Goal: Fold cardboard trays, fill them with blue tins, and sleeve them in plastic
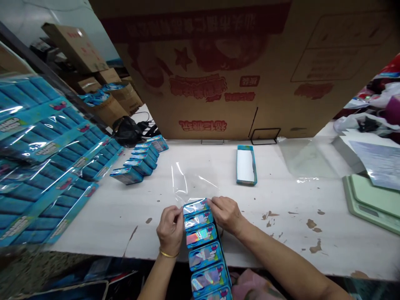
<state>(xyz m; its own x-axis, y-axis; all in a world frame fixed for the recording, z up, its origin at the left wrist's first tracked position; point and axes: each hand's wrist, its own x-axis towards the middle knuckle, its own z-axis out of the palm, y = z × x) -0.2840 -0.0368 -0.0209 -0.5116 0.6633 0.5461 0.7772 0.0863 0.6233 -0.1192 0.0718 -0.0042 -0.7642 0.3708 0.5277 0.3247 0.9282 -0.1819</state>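
A display tray of small blue packs (202,256) stands in a row at the table's front edge, running down out of view. A clear plastic bag (195,181) covers its far end, and the bag's free end lies flat on the table beyond. My left hand (170,229) pinches the bag at the row's far left corner. At the far right corner my right hand (226,213) is closed on the bag as well. Its fingertips touch the end pack.
Wrapped blue trays (46,150) are stacked at left, near loose blue boxes (137,160). An open blue tray (246,166) lies before a large carton (212,83). At right are more clear bags (308,160) and a green scale (375,200).
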